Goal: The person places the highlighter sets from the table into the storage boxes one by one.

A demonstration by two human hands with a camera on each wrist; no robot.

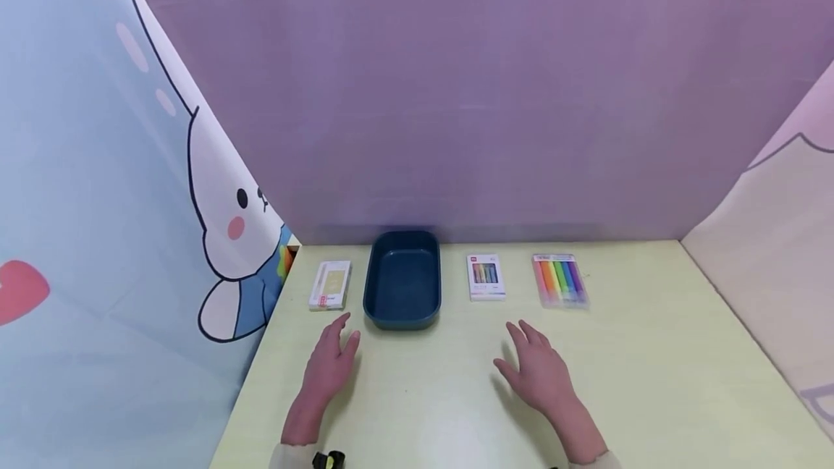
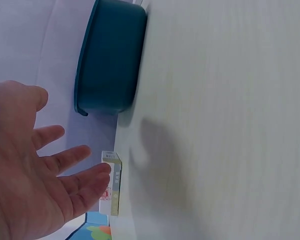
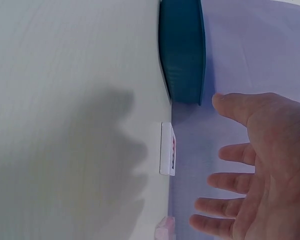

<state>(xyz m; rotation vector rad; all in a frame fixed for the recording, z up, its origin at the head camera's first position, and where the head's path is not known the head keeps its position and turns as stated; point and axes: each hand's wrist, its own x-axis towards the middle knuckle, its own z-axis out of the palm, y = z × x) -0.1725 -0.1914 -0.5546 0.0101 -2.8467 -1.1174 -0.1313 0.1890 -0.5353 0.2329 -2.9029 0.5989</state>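
Note:
My left hand [image 1: 328, 366] hovers above the table with relaxed fingers, holding nothing. Just beyond its fingertips lies a small white box with a yellowish panel [image 1: 331, 285]. My right hand [image 1: 537, 375] is likewise held over the table, fingers spread and nothing in them. Ahead of it lie a white box with a picture of coloured sticks [image 1: 485, 277] and a clear case of rainbow-coloured markers [image 1: 560, 281]. Between the two white boxes stands a dark teal bin [image 1: 402, 323], with nothing visible inside. Neither hand touches anything; both wrist views show the bin's outer side [image 2: 112, 60].
The pale table [image 1: 417, 396] meets a purple cloth wall [image 1: 456, 107] at its back edge. On the left hangs a blue sheet with a cartoon rabbit [image 1: 228, 237], and a pale sheet [image 1: 769, 259] closes the right side.

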